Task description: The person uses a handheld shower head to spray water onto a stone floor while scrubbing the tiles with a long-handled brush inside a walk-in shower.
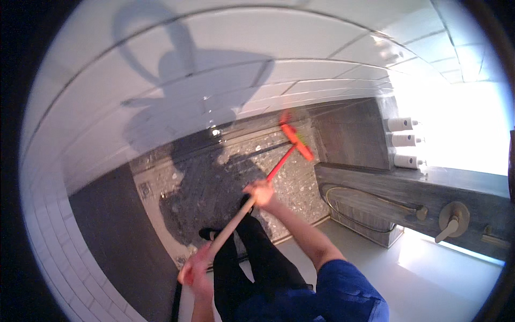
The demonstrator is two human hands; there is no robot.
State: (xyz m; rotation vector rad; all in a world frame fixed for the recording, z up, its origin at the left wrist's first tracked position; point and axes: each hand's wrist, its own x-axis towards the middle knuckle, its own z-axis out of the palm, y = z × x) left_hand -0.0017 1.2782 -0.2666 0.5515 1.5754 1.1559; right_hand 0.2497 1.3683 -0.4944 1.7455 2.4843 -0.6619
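Observation:
A long-handled brush or squeegee with a red-orange head (297,141) slants across the shower area. My left hand (197,269) is closed around the lower end of its pale handle (230,227). Farther up, my right hand (260,192) grips the handle near where it meets the red shaft. The head is over the speckled floor (297,185), close to the base of the tiled wall; whether it touches the floor I cannot tell. Its lower edge is hidden and part of it is blurred.
White tiles (241,36) cover the wall ahead. Three white pump bottles (404,140) stand on a ledge at the right, above a lever mixer tap (454,221) and a shower hose (354,219). A floor drain (145,190) lies at the left.

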